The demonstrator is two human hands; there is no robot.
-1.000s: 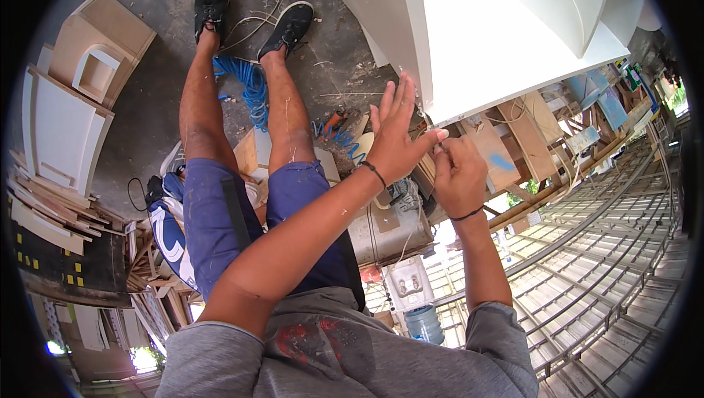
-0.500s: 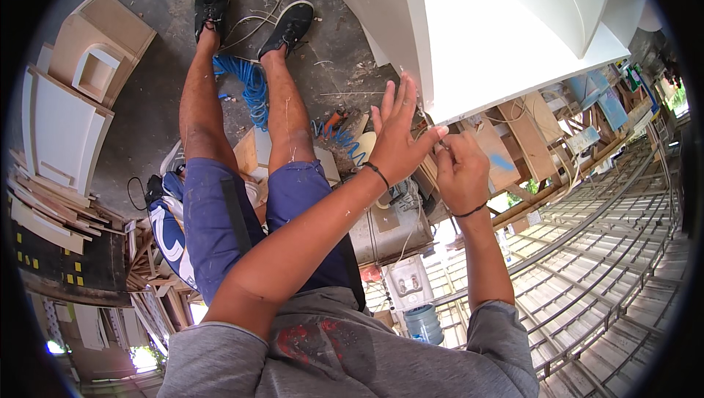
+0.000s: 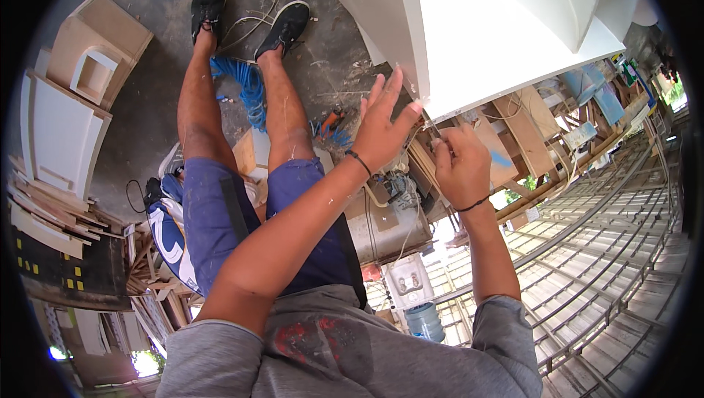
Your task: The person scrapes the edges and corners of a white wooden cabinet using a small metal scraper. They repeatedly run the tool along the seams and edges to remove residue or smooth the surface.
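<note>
A large white board-like piece (image 3: 499, 31) with a curved raised part fills the upper right. At its near lower corner is my left hand (image 3: 381, 130), with fingers spread and its thumb by the corner edge; it grips nothing. My right hand (image 3: 463, 167) is just to the right and below, fingers curled together in a pinch. From it a short, thin, dark tool (image 3: 433, 132) points up toward the same corner. Most of the tool is hidden in the fingers, so its kind does not show. White dust specks my left forearm.
Coiled blue hose (image 3: 251, 90) and a pale cable (image 3: 253, 18) lie on the floor around my shoes. White and bare wooden panels (image 3: 62, 130) stand at the left. Behind my hands are stacked boards (image 3: 517, 134) and a water dispenser (image 3: 408, 280).
My left hand has shifted a little left and down, moving apart from the right hand. The thin tool in my right hand now shows more clearly.
</note>
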